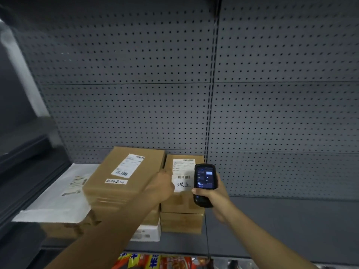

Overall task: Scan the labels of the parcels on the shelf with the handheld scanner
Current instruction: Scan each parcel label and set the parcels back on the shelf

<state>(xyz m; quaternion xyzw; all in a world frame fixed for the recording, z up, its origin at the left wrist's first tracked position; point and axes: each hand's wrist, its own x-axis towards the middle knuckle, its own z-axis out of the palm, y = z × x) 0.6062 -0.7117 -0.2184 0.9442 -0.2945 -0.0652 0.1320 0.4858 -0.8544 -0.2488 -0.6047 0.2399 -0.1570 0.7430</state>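
Observation:
Two stacks of brown cardboard parcels stand on the grey shelf (272,220). The left top parcel (116,183) carries a white shipping label with barcodes. The right top parcel (180,199) bears a label and a white handwritten note. My left hand (162,186) reaches between the two stacks and touches the right parcel's left edge; its fingers are hidden from view. My right hand (212,193) grips the black handheld scanner (204,184), screen lit and facing me, held over the right parcel's right edge.
A white plastic mailer (58,199) with a label lies on boxes at the left. A white box (147,232) sits under the left stack. A grey pegboard wall (272,113) backs the shelf. Colourful snack packets (155,262) lie on the level below.

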